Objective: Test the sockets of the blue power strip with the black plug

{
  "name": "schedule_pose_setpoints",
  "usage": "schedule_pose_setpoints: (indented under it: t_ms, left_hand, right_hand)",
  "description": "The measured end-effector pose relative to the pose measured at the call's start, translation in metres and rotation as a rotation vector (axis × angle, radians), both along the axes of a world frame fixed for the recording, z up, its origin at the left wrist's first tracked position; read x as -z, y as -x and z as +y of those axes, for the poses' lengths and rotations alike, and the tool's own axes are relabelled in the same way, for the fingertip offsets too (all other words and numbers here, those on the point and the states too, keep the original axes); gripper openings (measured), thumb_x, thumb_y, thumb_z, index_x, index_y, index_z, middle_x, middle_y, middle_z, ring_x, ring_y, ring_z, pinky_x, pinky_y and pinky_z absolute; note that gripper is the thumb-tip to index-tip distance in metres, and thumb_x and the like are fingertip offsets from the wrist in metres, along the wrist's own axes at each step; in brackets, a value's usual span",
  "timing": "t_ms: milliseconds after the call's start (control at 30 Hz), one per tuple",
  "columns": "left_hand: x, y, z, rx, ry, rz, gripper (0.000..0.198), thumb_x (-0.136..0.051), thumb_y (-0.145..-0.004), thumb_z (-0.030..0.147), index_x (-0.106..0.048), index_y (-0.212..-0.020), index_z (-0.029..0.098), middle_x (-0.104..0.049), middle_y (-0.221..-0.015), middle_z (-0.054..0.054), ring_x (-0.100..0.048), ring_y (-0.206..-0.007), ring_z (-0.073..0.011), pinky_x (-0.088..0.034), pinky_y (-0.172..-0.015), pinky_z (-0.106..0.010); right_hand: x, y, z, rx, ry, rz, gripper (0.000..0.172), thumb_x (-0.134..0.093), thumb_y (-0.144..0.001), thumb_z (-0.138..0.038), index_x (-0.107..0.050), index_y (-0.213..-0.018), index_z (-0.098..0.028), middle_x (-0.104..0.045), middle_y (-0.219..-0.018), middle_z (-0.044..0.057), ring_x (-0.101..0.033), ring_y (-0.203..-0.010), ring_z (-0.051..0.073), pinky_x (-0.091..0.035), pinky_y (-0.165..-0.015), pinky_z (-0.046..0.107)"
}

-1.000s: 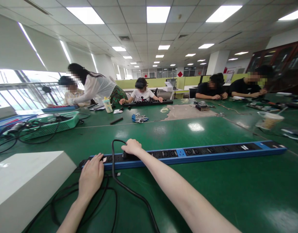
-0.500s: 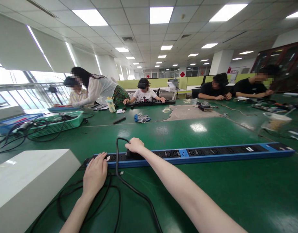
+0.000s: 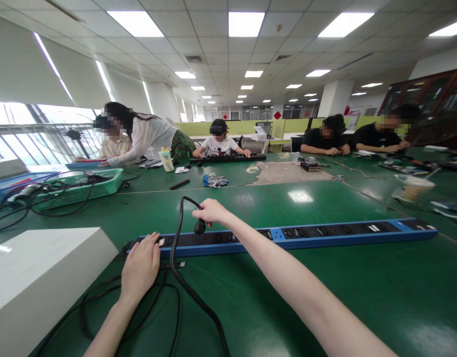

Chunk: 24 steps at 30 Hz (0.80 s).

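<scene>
A long blue and black power strip (image 3: 325, 233) lies across the green table (image 3: 317, 297) in front of me. My right hand (image 3: 210, 211) is closed on a black plug (image 3: 199, 227) and holds it just above the strip's sockets. The plug's black cable (image 3: 184, 282) arcs up over my hand and runs down toward me. My left hand (image 3: 141, 267) rests flat on the strip's left end with its fingers stretched out, holding nothing.
A white box (image 3: 38, 277) stands at my near left. A green basket (image 3: 80, 188) full of cables sits at the far left. Several people work at the table's far side by a black keyboard (image 3: 228, 158). A cup (image 3: 412, 186) stands at the right.
My right hand has lifted the black plug up out of the power strip; it was pressed down on the strip before. My left hand has stayed on the strip's end.
</scene>
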<state>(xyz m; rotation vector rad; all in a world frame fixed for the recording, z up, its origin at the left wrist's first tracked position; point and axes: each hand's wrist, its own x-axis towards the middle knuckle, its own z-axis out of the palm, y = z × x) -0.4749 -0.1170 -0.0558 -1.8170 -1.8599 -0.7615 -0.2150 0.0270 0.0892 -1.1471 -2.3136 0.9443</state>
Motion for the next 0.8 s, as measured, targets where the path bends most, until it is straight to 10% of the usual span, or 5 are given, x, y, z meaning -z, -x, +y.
schedule_pose_setpoints:
  t_ms: [367, 800]
  left_hand:
    - [0.005, 0.004, 0.004, 0.008, -0.009, -0.010, 0.052, -0.033, -0.104, 0.034, -0.056, -0.147, 0.018, -0.058, -0.153, -0.013, -0.049, -0.146, -0.0281, -0.028, -0.126, -0.051]
    - [0.009, 0.007, 0.006, 0.005, -0.008, 0.000, 0.052, -0.031, -0.104, 0.036, -0.055, -0.147, 0.017, -0.059, -0.152, -0.013, -0.049, -0.145, -0.0270, -0.028, -0.126, -0.049]
  right_hand:
    - [0.041, -0.015, 0.002, 0.142, 0.343, 0.092, 0.048, -0.079, -0.081, -0.061, -0.062, -0.069, -0.018, -0.066, -0.061, 0.001, -0.061, -0.045, 0.011, -0.045, -0.043, 0.019]
    - [0.046, 0.005, -0.004, 0.325, -0.104, -0.257, 0.032, -0.069, -0.084, -0.049, -0.078, -0.092, -0.020, -0.080, -0.086, 0.011, -0.078, -0.093, 0.026, -0.057, -0.080, 0.031]
